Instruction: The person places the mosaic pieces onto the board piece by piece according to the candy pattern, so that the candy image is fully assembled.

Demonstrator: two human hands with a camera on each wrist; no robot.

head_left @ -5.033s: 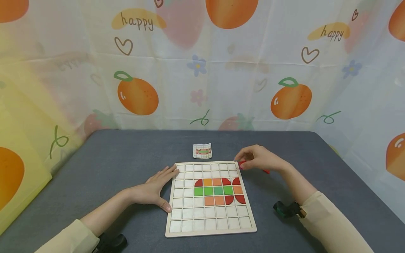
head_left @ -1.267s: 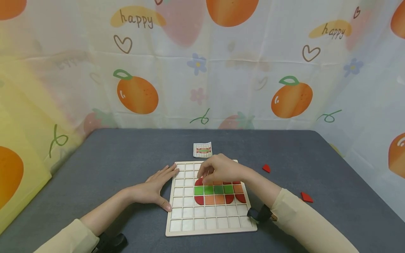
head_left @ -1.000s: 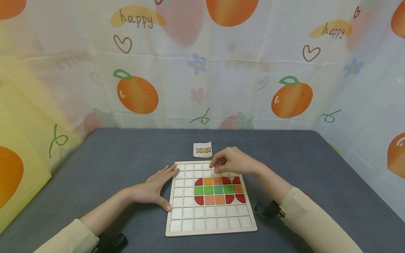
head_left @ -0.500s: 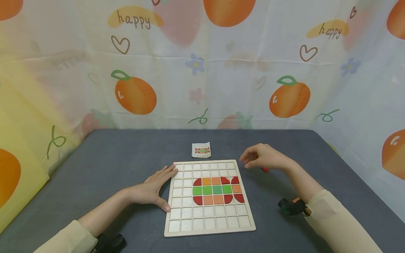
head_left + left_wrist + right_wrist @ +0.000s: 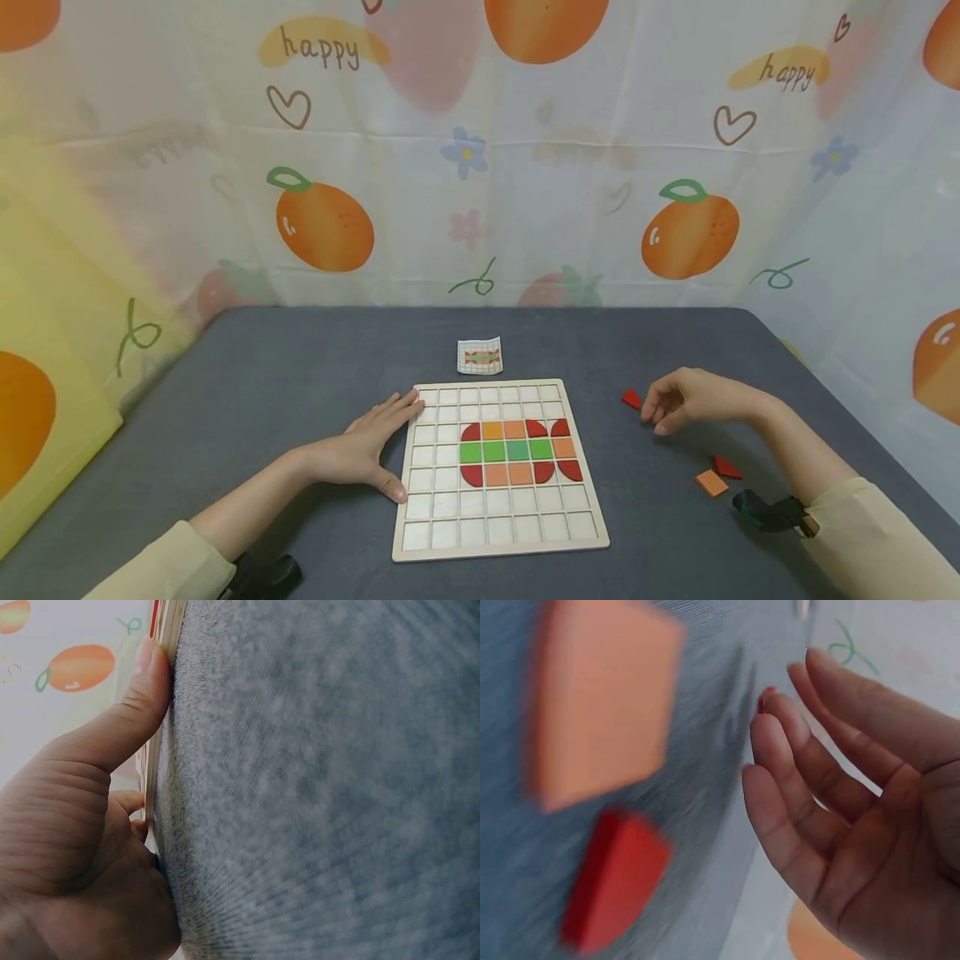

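My left hand (image 5: 358, 450) rests with spread, straight fingers against the left edge of a wooden grid board (image 5: 498, 554). In the left wrist view its thumb (image 5: 124, 716) touches the board's side. Coloured tiles fill part of the grid: a row of green squares (image 5: 493, 452), orange squares above and below, and dark red quarter-round pieces (image 5: 472, 476). To the right of the board my right hand (image 5: 693, 398) hovers over the table, fingers loosely bent and nothing between them. Just left of its fingertips lies a red quarter-round tile (image 5: 632, 399).
Nearer the right wrist lie an orange square tile (image 5: 712, 482) and another red tile (image 5: 726, 467); both loom close in the right wrist view. A small printed pattern card (image 5: 480, 357) lies behind the board on the dark table (image 5: 337, 350). A fruit-print curtain (image 5: 420, 208) hangs behind.
A red piece now fills the lower-left corner of the pattern. My right hand has left the board and moved right over the table. The left hand stays in place.
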